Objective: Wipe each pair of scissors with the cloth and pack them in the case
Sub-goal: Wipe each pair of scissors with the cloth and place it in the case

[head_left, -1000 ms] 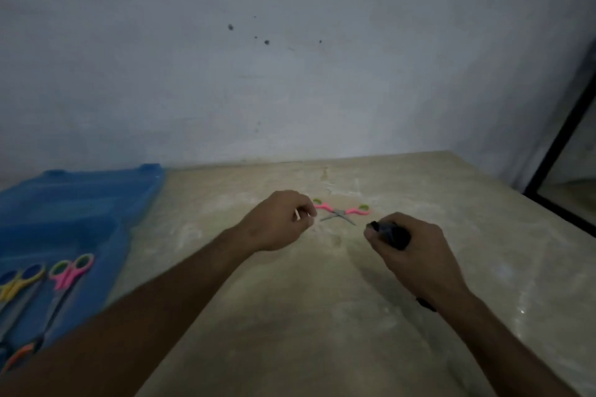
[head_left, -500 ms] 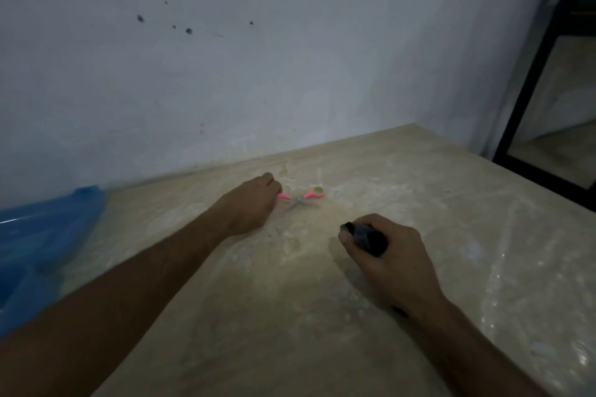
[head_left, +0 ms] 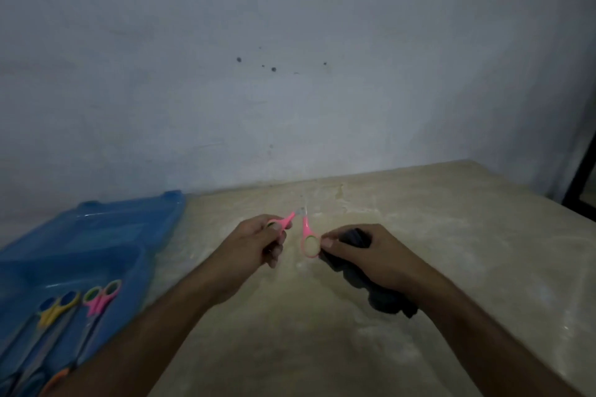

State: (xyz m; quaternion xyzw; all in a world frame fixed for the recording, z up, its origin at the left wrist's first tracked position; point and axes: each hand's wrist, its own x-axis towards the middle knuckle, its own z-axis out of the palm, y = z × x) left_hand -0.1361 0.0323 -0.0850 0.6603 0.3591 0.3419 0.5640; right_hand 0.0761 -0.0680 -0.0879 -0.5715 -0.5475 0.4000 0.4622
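The bench (head_left: 371, 316) carries everything, its pale top running back to the wall, and the biggest thing on it is the blue case (head_left: 96, 251) lying open at its left edge. Inside the case, toward the near end, I count three pairs already packed — a yellow-and-blue pair (head_left: 56, 308), a pink-and-green pair (head_left: 101, 295), and an orange handle (head_left: 58, 377) at the bottom of the view that I take for a third; more may lie below the frame, I cannot tell. So I judge the job well along, with this one pair in hand not yet wiped or packed, and no other loose scissors visible on the bench. One dark cloth (head_left: 371, 280) is bunched under my right hand (head_left: 371, 255), fingers curled round it above the middle of the bench, while the thumb and forefinger also pinch the near loop of the small pink scissors (head_left: 306, 232). My left hand (head_left: 254, 245) holds the other loop, fingers closed on it, so the handles are spread wide and the short blades point away toward the wall. What is left, as I read it — run the cloth over the blades, close them, and lay them in the case beside the others.
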